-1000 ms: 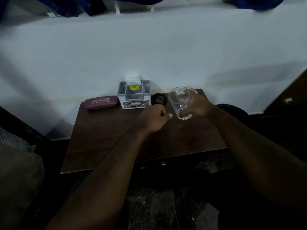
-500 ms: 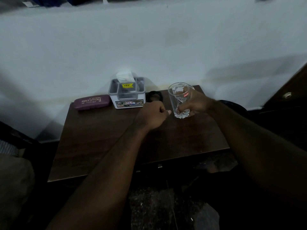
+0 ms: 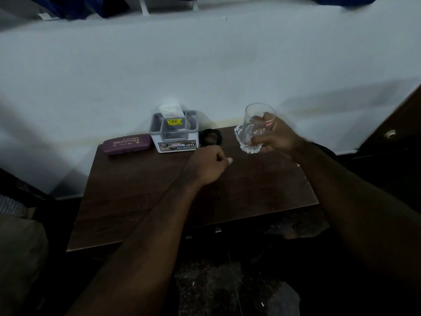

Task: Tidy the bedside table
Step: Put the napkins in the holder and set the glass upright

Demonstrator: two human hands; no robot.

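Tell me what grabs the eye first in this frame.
The clear glass stands out first, tilted in the grip of the right hand over the back right of the dark wooden table. The left hand is curled into a fist near the table's middle. Along the back edge are a purple glasses case and a white and grey organiser with a yellow sticker.
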